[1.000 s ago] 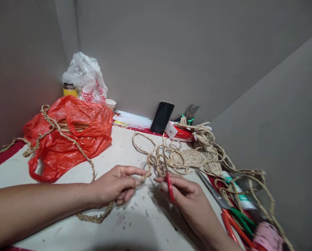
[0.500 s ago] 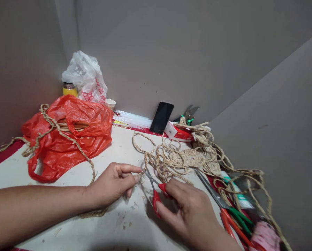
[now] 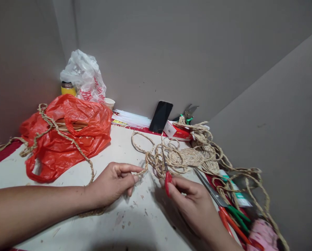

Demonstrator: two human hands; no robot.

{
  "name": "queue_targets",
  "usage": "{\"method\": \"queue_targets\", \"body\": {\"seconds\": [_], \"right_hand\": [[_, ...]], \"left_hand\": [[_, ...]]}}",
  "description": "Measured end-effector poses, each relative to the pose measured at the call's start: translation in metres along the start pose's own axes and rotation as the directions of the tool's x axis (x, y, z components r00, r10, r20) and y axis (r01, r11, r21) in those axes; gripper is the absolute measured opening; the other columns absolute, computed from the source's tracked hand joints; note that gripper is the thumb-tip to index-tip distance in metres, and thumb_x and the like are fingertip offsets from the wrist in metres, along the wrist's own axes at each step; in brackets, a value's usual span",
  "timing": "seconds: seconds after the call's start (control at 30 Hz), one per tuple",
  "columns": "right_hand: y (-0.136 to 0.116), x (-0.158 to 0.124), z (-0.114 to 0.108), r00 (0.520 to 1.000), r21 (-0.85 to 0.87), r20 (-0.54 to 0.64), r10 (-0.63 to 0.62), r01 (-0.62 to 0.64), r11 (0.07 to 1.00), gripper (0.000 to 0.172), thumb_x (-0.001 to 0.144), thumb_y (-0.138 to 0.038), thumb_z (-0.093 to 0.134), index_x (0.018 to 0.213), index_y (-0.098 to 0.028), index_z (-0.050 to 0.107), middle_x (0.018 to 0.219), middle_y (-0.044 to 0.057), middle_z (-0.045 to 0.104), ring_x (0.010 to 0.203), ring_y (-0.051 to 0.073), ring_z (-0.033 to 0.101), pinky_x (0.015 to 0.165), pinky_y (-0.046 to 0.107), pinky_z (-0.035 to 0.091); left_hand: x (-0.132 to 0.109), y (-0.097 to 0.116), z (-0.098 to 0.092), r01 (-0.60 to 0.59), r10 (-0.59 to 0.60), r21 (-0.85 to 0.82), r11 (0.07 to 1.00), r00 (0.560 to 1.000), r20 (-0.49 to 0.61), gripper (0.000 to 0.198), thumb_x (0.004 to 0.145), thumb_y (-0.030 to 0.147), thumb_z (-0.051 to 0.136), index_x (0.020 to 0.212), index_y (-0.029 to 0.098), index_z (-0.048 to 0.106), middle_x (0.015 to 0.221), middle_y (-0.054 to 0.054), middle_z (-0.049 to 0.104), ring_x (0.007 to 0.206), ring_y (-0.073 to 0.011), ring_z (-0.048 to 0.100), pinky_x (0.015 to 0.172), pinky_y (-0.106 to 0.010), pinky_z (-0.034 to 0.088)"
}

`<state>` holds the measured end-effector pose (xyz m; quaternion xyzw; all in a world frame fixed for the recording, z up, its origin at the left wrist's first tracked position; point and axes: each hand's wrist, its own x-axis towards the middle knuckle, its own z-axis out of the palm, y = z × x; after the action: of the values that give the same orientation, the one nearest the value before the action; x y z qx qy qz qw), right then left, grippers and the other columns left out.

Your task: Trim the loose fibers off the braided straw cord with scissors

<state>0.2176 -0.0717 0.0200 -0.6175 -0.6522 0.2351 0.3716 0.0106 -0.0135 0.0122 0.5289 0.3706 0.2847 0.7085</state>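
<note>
One braided rope (image 3: 146, 163) is above the table (image 3: 135, 223), pinched betw. L hand (image 3: 118, 179) thumb & forefinger; R hand (image 3: 188, 195) grips red-handled scissors (image 3: 168, 183) nearby. Rope's prob. light, flexible, rough, not slippery; best held on firm plait, clear of scissors.

We log: black phone (image 3: 161, 116); left of it, orange-red bag (image 3: 63, 158); in front, tan rope (image 3: 146, 165), red-handled scissors (image 3: 167, 183); right, pink bundle (image 3: 262, 235), perhaps dark-spotted.

Grey walls (image 3: 135, 52) meet behind a white tabletop (image 3: 119, 150).
</note>
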Motion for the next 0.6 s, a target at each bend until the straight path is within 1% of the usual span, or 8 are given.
{"method": "queue_targets", "body": {"seconds": [0.07, 0.13, 0.2, 0.27, 0.33, 0.43, 0.53, 0.6], "right_hand": [[-0.005, 0.002, 0.006, 0.985, 0.254, 0.044, 0.166, -0.171, 0.952, 0.032, 0.082, -0.041, 0.058, 0.061, -0.017, 0.060, 0.058, -0.001, 0.051, 0.055, 0.012, 0.042, 0.051, 0.022, 0.032], [-0.008, 0.002, 0.015, 0.947, 0.452, 0.122, 0.297, -0.320, 0.833, 0.029, 0.076, -0.045, 0.066, 0.069, -0.016, 0.065, 0.055, -0.002, 0.050, 0.051, 0.010, 0.039, 0.048, 0.021, 0.029], [-0.009, 0.001, 0.022, 0.910, 0.576, 0.201, 0.362, -0.409, 0.708, 0.030, 0.070, -0.045, 0.074, 0.069, -0.016, 0.066, 0.048, -0.005, 0.045, 0.047, 0.008, 0.034, 0.045, 0.021, 0.025], [-0.007, 0.000, 0.025, 0.897, 0.640, 0.214, 0.386, -0.427, 0.638, 0.030, 0.064, -0.042, 0.079, 0.063, -0.015, 0.065, 0.047, -0.005, 0.045, 0.045, 0.007, 0.033, 0.044, 0.020, 0.024], [-0.005, 0.001, 0.020, 0.910, 0.694, 0.133, 0.392, -0.368, 0.619, 0.029, 0.061, -0.037, 0.082, 0.061, -0.015, 0.063, 0.049, -0.005, 0.046, 0.046, 0.006, 0.034, 0.044, 0.019, 0.026], [-0.001, 0.008, 0.003, 0.916, 0.769, -0.088, 0.391, -0.187, 0.612, 0.028, 0.061, -0.033, 0.084, 0.060, -0.016, 0.062, 0.052, -0.006, 0.045, 0.047, 0.006, 0.034, 0.044, 0.018, 0.028], [-0.002, 0.018, -0.017, 0.877, 0.776, -0.306, 0.371, 0.004, 0.630, 0.030, 0.062, -0.031, 0.083, 0.056, -0.015, 0.058, 0.052, -0.007, 0.040, 0.046, 0.005, 0.031, 0.043, 0.017, 0.027], [-0.003, 0.022, -0.027, 0.847, 0.750, -0.404, 0.345, 0.091, 0.655, 0.029, 0.063, -0.029, 0.082, 0.056, -0.015, 0.058, 0.052, -0.008, 0.039, 0.046, 0.004, 0.031, 0.043, 0.017, 0.027]], "left_hand": [[-0.002, -0.001, 0.002, 0.011, -0.012, 0.027, 1.000, 0.998, 0.065, 0.034, 0.081, 0.028, 0.058, 0.111, 0.012, 0.067, 0.049, 0.004, 0.052, 0.044, -0.0051, 0.039, 0.049, -0.019, 0.032], [-0.005, -0.003, 0.005, 0.033, -0.041, 0.054, 0.998, 0.988, 0.148, 0.037, 0.081, 0.029, 0.059, 0.112, 0.012, 0.067, 0.051, 0.004, 0.053, 0.047, -0.0065, 0.043, 0.050, -0.019, 0.034], [-0.007, -0.005, 0.006, 0.058, -0.074, 0.082, 0.995, 0.973, 0.218, 0.039, 0.080, 0.030, 0.059, 0.114, 0.012, 0.066, 0.053, 0.003, 0.054, 0.049, -0.0074, 0.045, 0.051, -0.020, 0.035], [-0.008, -0.006, 0.007, 0.064, -0.090, 0.106, 0.992, 0.961, 0.260, 0.041, 0.081, 0.031, 0.059, 0.117, 0.014, 0.064, 0.055, 0.002, 0.056, 0.049, -0.0073, 0.045, 0.051, -0.020, 0.035], [-0.008, -0.004, 0.006, 0.060, -0.092, 0.117, 0.991, 0.954, 0.287, 0.044, 0.081, 0.032, 0.059, 0.122, 0.014, 0.061, 0.058, 0.002, 0.058, 0.050, -0.0071, 0.045, 0.052, -0.019, 0.035], [-0.006, 0.001, 0.003, 0.067, -0.098, 0.119, 0.991, 0.957, 0.275, 0.048, 0.078, 0.033, 0.063, 0.121, 0.013, 0.059, 0.065, -0.001, 0.063, 0.050, -0.0064, 0.045, 0.052, -0.019, 0.035], [-0.002, 0.005, 0.000, 0.071, -0.091, 0.108, 0.992, 0.977, 0.193, 0.042, 0.076, 0.036, 0.066, 0.109, 0.012, 0.062, 0.074, -0.004, 0.067, 0.049, -0.0059, 0.045, 0.051, -0.020, 0.037], [-0.001, 0.006, 0.000, 0.057, -0.069, 0.084, 0.995, 0.985, 0.156, 0.037, 0.077, 0.040, 0.065, 0.101, 0.012, 0.062, 0.078, -0.006, 0.069, 0.047, -0.0053, 0.044, 0.048, -0.019, 0.036]]}}
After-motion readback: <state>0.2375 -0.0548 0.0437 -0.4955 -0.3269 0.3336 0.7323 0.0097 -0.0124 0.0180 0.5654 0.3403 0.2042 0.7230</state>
